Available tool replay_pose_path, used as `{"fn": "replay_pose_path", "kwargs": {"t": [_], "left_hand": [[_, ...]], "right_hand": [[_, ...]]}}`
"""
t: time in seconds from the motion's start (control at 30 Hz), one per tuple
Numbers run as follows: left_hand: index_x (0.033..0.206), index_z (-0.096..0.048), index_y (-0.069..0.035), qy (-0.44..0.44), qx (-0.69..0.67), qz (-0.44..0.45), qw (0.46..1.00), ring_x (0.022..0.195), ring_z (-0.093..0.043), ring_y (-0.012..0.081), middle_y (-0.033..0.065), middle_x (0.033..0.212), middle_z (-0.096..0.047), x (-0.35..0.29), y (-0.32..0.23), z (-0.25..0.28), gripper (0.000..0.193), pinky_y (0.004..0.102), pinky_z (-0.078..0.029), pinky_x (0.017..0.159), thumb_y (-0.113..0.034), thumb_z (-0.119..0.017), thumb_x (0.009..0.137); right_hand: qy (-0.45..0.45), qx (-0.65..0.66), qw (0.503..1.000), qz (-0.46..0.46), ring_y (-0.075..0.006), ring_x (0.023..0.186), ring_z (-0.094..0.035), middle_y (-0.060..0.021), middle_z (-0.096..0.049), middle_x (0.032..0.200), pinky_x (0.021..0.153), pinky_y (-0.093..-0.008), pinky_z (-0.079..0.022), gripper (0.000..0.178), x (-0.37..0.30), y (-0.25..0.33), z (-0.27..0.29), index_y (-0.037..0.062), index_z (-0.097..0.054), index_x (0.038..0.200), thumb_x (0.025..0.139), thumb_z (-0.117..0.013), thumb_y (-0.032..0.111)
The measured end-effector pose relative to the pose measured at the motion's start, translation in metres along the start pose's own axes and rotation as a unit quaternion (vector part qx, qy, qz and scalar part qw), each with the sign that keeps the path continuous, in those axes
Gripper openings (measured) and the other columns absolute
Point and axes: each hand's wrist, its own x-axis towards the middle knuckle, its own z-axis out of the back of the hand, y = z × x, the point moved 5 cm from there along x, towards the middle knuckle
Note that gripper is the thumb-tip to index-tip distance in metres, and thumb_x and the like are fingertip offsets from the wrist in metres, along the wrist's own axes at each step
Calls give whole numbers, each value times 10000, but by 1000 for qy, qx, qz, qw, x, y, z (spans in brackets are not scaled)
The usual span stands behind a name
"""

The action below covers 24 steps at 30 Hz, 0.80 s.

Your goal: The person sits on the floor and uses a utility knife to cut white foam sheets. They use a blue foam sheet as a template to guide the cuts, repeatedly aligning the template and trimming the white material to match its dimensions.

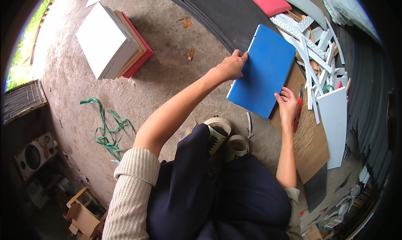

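A flat blue rectangular board [264, 70] is tilted in front of me, over the edge of a brown wooden sheet [312, 150]. My left hand [231, 66] grips its left edge, thumb on the blue face. At its lower right edge, my right hand [287, 104] pinches the board with bent fingers. Just right of that hand, a red-handled tool [298, 114] lies on the wooden sheet, partly hidden by the hand; its exact kind is unclear.
A stack of white, tan and red boards [111, 41] stands at the far left. Green plastic strips [109, 127] lie on the concrete floor. White offcuts [320, 55] pile up at the right, beside dark sheets [209, 14]. My shoes [220, 129] are below the board.
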Motion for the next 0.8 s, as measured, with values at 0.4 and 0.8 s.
{"fn": "replay_pose_path", "kwargs": {"t": [0.4,0.8], "left_hand": [[1199,-353,39,-22,8,74,997,1044,-475,421,282,1189,-345,46,4,22,615,391,-411,914,-252,-640,740],[1122,-463,7,-50,107,44,992,1076,-467,332,197,1186,-399,87,-22,37,526,426,-440,866,-268,-674,726]], "right_hand": [[-9,-60,998,-8,-145,699,-591,-114,-620,881,621,-268,-483,421,-3,10,-2,-41,-529,1078,699,-687,52],[-3,-103,995,-17,-131,678,-590,-89,-618,832,627,-254,-480,468,-1,11,-1,-29,-509,1142,706,-670,27]]}}
